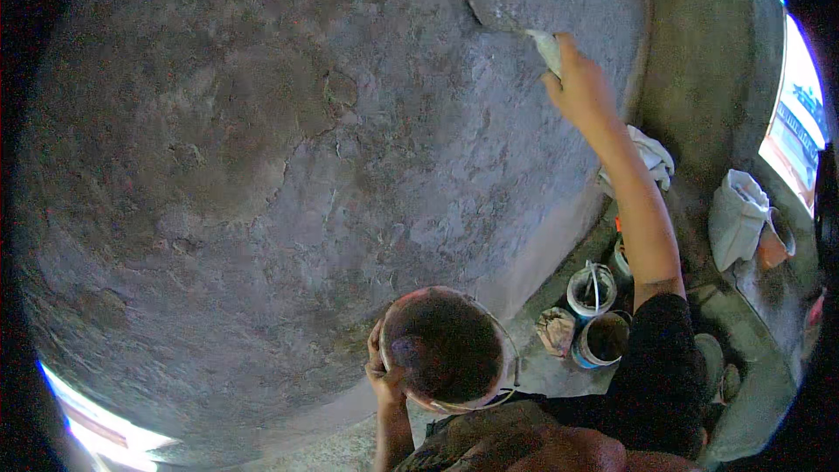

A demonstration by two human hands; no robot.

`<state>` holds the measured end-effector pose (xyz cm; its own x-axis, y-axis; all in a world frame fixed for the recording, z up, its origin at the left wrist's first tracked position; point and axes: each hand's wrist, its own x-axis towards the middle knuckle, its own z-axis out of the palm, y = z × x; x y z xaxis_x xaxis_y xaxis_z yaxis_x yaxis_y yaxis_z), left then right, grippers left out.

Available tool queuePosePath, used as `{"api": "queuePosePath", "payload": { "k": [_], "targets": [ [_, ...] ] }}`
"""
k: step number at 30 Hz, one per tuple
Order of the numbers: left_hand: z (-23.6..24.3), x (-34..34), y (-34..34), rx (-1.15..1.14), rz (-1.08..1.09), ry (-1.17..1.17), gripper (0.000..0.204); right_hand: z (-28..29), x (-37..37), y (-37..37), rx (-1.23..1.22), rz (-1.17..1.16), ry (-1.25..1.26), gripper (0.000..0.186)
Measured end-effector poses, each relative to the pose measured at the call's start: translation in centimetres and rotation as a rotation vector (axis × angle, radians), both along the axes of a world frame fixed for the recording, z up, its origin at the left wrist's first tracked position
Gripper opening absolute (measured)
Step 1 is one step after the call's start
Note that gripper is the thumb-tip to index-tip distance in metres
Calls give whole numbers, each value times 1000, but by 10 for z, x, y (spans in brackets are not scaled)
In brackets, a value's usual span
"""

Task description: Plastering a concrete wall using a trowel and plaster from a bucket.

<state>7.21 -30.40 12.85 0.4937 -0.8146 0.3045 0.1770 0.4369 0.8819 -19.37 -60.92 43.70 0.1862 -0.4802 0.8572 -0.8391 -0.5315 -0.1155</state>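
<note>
A rough, cracked grey plastered wall (218,166) fills most of the head view. My right hand (572,79) reaches up to its upper right, closed on the pale handle (546,51) of a tool. The tool's grey head (489,0) lies against the plaster, hard to tell apart from it. Low in the middle, my left hand (386,367) grips the side of a round bucket (441,350) that has dark contents and a wire handle hanging at its right.
Several small buckets (594,288) stand at lower right beside a crumpled bag (555,332). Pale sacks (734,218), an orange container (775,245) and a grey ledge (786,323) are farther right. Bright openings (791,105) show at the right and lower left.
</note>
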Motion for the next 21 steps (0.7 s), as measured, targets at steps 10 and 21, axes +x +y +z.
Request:
{"api": "queuePosePath", "payload": {
  "k": [10, 21],
  "targets": [
    [-18, 11, -3, 4, 81, -161, 76, 2, -15, 13, -84, 5, -88, 51],
    [-12, 11, -2, -11, 30, 37, 84, 36, -13, -11, -68, -146, 2, 48]
  ]
}}
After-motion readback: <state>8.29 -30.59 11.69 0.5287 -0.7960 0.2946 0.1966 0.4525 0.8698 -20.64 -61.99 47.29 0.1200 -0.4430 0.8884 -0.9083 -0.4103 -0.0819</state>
